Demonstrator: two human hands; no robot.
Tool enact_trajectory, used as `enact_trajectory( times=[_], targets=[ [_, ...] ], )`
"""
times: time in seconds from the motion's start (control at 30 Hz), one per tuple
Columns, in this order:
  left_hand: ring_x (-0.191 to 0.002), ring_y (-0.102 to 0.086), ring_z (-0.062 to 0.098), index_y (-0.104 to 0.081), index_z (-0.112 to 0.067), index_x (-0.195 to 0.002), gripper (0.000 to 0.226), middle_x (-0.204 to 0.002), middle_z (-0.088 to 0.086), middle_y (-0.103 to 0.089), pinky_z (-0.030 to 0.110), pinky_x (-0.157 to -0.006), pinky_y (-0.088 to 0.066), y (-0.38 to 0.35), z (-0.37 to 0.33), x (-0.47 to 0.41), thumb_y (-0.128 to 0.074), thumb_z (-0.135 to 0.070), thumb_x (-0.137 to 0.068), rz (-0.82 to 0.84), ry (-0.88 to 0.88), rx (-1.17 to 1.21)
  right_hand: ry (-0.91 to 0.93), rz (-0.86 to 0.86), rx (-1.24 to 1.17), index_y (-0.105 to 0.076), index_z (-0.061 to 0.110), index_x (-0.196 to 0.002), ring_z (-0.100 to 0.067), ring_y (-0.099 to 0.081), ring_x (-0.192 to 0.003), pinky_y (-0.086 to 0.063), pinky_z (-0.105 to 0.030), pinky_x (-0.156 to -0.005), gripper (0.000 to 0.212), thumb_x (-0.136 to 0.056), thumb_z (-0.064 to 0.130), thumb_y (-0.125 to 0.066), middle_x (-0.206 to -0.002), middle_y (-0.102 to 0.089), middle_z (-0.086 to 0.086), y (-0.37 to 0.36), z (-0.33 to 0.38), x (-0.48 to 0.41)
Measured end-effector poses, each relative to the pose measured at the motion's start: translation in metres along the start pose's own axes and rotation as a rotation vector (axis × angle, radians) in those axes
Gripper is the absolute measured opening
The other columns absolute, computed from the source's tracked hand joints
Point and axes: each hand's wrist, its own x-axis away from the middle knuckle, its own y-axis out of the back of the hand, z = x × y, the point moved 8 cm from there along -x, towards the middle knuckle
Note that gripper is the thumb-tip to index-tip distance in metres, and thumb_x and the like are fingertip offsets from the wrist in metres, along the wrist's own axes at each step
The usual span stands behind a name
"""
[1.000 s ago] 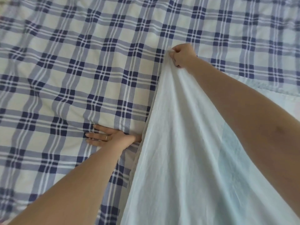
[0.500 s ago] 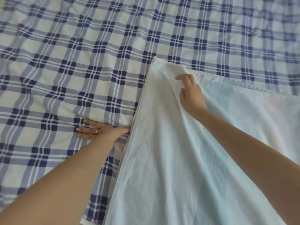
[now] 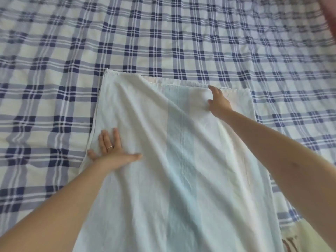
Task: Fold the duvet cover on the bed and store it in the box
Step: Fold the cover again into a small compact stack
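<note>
The white duvet cover (image 3: pixel 174 160) lies folded lengthwise on the bed, a long wrinkled panel with a pale blue band down its middle, running from the frame's bottom to its far edge at mid-frame. My left hand (image 3: pixel 112 151) rests flat on its left part, fingers spread, a ring on one finger. My right hand (image 3: pixel 218 102) lies on the cloth near the far right edge, fingers apart, holding nothing. No box is in view.
The blue and white plaid bed sheet (image 3: pixel 163 37) covers the bed all around the cover. A cream cloth with dark marks (image 3: pixel 298 239) shows at the bottom right. A pinkish blurred edge (image 3: pixel 331 15) sits at the top right corner.
My right hand laid down the lifted layer, let go and slid right along the far edge. My left hand moved from the plaid sheet onto the cover's left part.
</note>
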Motion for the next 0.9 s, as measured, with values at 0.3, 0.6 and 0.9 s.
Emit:
enact_trajectory(
  times=[0.3, 0.6, 0.9],
  targets=[
    [-0.128, 0.047, 0.026, 0.060, -0.027, -0.109, 0.151, -0.128, 0.012, 0.060, 0.062, -0.106, 0.016, -0.013, -0.005, -0.011, -0.060, -0.089, -0.041, 0.060, 0.054, -0.244, -0.033, -0.013, 0.018, -0.047, 0.016, -0.124, -0.026, -0.051, -0.093, -0.039, -0.033, -0.070, 0.035, -0.092, 0.024, -0.058, -0.126, -0.047, -0.012, -0.009, -0.003, -0.053],
    [-0.124, 0.050, 0.026, 0.063, -0.029, -0.105, 0.155, -0.110, 0.005, 0.068, 0.062, -0.105, 0.016, -0.009, -0.007, -0.011, -0.070, -0.080, -0.045, 0.087, 0.101, -0.244, -0.099, -0.278, -0.148, -0.056, 0.016, -0.093, -0.032, -0.065, -0.081, -0.054, -0.040, -0.072, 0.017, -0.086, 0.002, -0.047, -0.089, -0.061, -0.004, 0.031, -0.009, -0.074],
    [-0.127, 0.048, 0.024, 0.062, -0.032, -0.104, 0.156, -0.118, 0.004, 0.066, 0.061, -0.106, 0.016, -0.007, -0.007, -0.014, -0.073, -0.078, -0.042, 0.059, 0.112, -0.239, -0.014, -0.210, -0.334, -0.048, 0.022, -0.123, -0.015, -0.054, -0.077, -0.044, -0.029, -0.061, 0.030, -0.094, 0.015, -0.046, -0.110, -0.058, 0.005, 0.022, -0.017, -0.075]
  ],
)
